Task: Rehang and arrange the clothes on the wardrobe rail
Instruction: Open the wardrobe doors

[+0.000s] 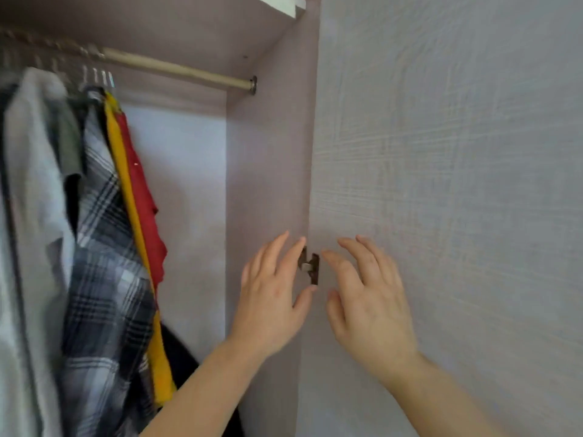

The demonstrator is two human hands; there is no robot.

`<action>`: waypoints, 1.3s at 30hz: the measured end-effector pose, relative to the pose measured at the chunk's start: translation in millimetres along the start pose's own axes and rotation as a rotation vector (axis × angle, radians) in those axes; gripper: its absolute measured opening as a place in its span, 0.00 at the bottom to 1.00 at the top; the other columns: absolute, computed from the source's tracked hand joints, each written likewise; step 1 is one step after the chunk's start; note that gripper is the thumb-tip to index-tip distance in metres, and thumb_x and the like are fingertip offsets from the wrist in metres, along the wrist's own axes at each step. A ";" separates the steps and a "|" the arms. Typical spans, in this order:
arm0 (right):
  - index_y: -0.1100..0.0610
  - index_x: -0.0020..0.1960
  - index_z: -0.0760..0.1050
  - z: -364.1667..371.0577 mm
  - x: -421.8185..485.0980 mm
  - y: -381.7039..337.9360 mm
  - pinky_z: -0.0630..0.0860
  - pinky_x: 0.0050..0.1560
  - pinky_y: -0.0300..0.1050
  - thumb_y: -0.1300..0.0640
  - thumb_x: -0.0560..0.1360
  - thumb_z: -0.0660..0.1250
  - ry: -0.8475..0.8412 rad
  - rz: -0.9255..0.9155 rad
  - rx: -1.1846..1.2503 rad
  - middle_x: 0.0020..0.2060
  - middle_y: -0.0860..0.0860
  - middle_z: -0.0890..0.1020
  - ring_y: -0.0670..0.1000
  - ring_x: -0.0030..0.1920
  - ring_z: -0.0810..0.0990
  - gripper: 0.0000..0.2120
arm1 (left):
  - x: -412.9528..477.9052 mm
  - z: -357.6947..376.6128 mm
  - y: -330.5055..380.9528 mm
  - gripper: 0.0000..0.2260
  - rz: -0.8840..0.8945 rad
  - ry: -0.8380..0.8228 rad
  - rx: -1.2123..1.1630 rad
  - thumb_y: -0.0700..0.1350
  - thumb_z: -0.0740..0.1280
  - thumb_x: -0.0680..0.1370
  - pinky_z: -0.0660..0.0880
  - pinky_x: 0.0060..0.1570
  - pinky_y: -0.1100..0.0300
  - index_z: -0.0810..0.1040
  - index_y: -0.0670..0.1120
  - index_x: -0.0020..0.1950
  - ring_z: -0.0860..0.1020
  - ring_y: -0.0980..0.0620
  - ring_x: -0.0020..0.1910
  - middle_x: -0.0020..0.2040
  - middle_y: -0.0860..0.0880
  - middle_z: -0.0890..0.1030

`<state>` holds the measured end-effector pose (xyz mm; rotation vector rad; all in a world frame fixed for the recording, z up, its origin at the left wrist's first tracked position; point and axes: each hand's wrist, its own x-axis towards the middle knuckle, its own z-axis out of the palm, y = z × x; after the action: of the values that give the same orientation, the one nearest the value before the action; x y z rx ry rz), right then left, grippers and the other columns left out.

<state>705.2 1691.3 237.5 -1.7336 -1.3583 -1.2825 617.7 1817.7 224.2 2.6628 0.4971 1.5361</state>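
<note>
Hands hover side by side at the front edge of the wardrobe's right side panel [268, 171], both spread and holding nothing. The left hand [273, 298] has its fingers fanned upward, forefinger tip and thumb tip just at a small dark metal hinge [310, 266]; whether they touch it I cannot tell. The right hand [369, 298] is likewise released, fingers loosely curved and pointing up and to the left toward the same hinge, close to the pale textured door [457, 184] that fills everything to its right.

Up and to the left of the hands, the rail [176, 69] runs lengthwise from the upper left down to a round socket on the side panel, its right stretch bare. Well to the left of the left hand the clothes hang bunched at the rail's far end, draping straight down: a red garment [145, 197] nearest, then a yellow one [123, 159], a black-and-white plaid shirt [104, 279], and a grey-white garment [31, 184] at the edge, blurred.
</note>
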 end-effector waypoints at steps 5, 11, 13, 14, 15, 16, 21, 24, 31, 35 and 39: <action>0.58 0.61 0.71 47.7 4.6 -60.1 0.61 0.66 0.53 0.57 0.69 0.56 -0.096 -0.080 0.290 0.60 0.58 0.75 0.58 0.64 0.67 0.21 | -47.4 -66.6 -59.7 0.27 -0.250 0.001 0.321 0.55 0.59 0.71 0.68 0.61 0.44 0.66 0.46 0.68 0.69 0.41 0.65 0.67 0.42 0.69; 0.56 0.59 0.74 64.8 4.3 -133.8 0.71 0.60 0.57 0.58 0.66 0.63 -0.184 -0.129 0.555 0.58 0.55 0.75 0.54 0.61 0.68 0.21 | -91.5 -144.2 -94.0 0.28 -0.475 0.091 0.628 0.54 0.60 0.70 0.70 0.59 0.41 0.68 0.44 0.67 0.70 0.35 0.63 0.66 0.37 0.70; 0.55 0.60 0.74 69.8 1.3 -149.2 0.69 0.61 0.54 0.59 0.67 0.66 -0.215 -0.151 0.588 0.59 0.53 0.75 0.53 0.61 0.68 0.21 | -97.0 -161.5 -100.4 0.27 -0.525 0.158 0.719 0.54 0.59 0.70 0.70 0.59 0.40 0.67 0.43 0.67 0.69 0.34 0.64 0.67 0.35 0.68; 0.55 0.61 0.73 72.6 0.3 -154.7 0.67 0.61 0.52 0.59 0.68 0.69 -0.236 -0.153 0.601 0.60 0.52 0.75 0.52 0.62 0.69 0.21 | -98.3 -168.4 -103.3 0.28 -0.561 0.209 0.738 0.53 0.59 0.70 0.69 0.59 0.40 0.66 0.43 0.68 0.67 0.34 0.65 0.67 0.35 0.67; 0.54 0.61 0.73 75.2 -0.3 -159.1 0.66 0.62 0.50 0.59 0.67 0.71 -0.258 -0.148 0.614 0.60 0.51 0.75 0.51 0.62 0.69 0.23 | -99.3 -173.5 -106.6 0.29 -0.589 0.264 0.727 0.53 0.58 0.70 0.68 0.59 0.40 0.65 0.42 0.69 0.66 0.34 0.65 0.68 0.34 0.66; 0.54 0.62 0.73 77.4 -0.4 -163.0 0.64 0.62 0.48 0.59 0.67 0.72 -0.274 -0.139 0.627 0.60 0.51 0.74 0.51 0.62 0.70 0.24 | -100.3 -177.0 -110.0 0.30 -0.605 0.305 0.682 0.54 0.58 0.70 0.68 0.60 0.40 0.63 0.42 0.70 0.66 0.34 0.66 0.68 0.34 0.66; 0.55 0.62 0.74 85.6 6.5 -181.3 0.63 0.62 0.48 0.59 0.67 0.73 -0.275 -0.121 0.640 0.60 0.51 0.75 0.49 0.62 0.68 0.24 | -104.3 -181.0 -121.3 0.38 -0.612 0.354 0.435 0.58 0.59 0.70 0.55 0.66 0.55 0.54 0.40 0.74 0.61 0.43 0.68 0.70 0.40 0.64; 0.56 0.62 0.74 88.1 11.6 -193.2 0.62 0.62 0.48 0.60 0.68 0.72 -0.254 -0.101 0.679 0.60 0.51 0.74 0.49 0.62 0.67 0.23 | -98.8 -188.8 -119.2 0.37 -0.673 0.424 0.266 0.54 0.67 0.70 0.54 0.63 0.63 0.54 0.47 0.75 0.59 0.50 0.68 0.69 0.46 0.64; 0.54 0.67 0.69 82.9 15.5 -218.1 0.59 0.64 0.39 0.58 0.73 0.67 -0.302 -0.098 0.871 0.64 0.48 0.69 0.47 0.65 0.65 0.22 | -111.0 -211.0 -97.2 0.35 -0.686 0.425 0.158 0.47 0.70 0.71 0.59 0.61 0.65 0.56 0.53 0.74 0.63 0.57 0.65 0.62 0.53 0.65; 0.50 0.69 0.65 70.0 23.1 -231.9 0.54 0.63 0.27 0.57 0.75 0.65 -0.353 -0.112 1.072 0.63 0.42 0.66 0.41 0.65 0.62 0.23 | -130.4 -234.4 -68.6 0.31 -0.693 0.454 0.138 0.53 0.70 0.70 0.68 0.63 0.57 0.60 0.59 0.71 0.66 0.64 0.62 0.57 0.67 0.67; 0.35 0.67 0.54 51.0 25.7 -257.1 0.55 0.64 0.30 0.55 0.76 0.63 -0.427 -0.220 1.337 0.63 0.36 0.60 0.36 0.66 0.58 0.28 | -155.1 -262.1 -35.4 0.26 -0.717 0.482 0.117 0.58 0.69 0.69 0.69 0.45 0.78 0.61 0.70 0.62 0.65 0.79 0.54 0.56 0.68 0.69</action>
<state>479.5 1825.1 214.2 -0.8739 -1.9703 0.1123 314.6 1771.7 222.1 1.7912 1.3990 1.8722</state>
